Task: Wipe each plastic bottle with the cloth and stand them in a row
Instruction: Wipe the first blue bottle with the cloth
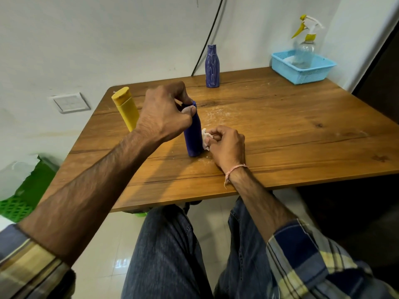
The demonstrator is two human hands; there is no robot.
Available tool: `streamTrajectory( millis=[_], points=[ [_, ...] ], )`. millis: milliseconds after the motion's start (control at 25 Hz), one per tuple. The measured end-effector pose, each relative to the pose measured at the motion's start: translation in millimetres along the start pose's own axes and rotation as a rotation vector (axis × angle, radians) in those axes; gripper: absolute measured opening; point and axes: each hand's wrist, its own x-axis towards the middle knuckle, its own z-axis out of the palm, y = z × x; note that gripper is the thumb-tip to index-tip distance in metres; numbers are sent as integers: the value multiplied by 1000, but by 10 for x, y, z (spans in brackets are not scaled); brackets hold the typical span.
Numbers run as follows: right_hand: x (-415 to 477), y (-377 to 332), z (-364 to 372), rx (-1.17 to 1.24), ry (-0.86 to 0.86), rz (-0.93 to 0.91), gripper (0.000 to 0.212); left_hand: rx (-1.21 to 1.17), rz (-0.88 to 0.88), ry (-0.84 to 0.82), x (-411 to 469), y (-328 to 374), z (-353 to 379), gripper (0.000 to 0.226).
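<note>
A dark blue plastic bottle (192,139) stands upright near the middle of the wooden table (280,130). My left hand (166,111) grips its top from the left, thumb across the neck. My right hand (227,145) pinches a small white cloth (205,140) and holds it against the bottle's lower right side. A yellow bottle (125,108) stands at the table's left edge behind my left hand. Another blue bottle (212,66), streaked with white, stands upright at the far edge by the wall.
A light blue basket (302,69) at the far right corner holds a clear spray bottle (305,46) with a yellow trigger. White dust (216,114) lies on the tabletop behind the held bottle. A green crate (26,197) sits on the floor to the left.
</note>
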Motion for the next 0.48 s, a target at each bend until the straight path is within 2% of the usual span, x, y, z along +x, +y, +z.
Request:
streamTrajectory(
  millis=[160,280,480],
  points=[
    [-251,-13,94,5,-39,-13,4,15,-2,2,15,11,13,12],
    [-455,-16,190,4,-79,-72,8,24,-15,-6,21,15,21,14],
    [-114,-36,3,7,45,54,15,16,-29,-45,40,6,-23,21]
  ],
)
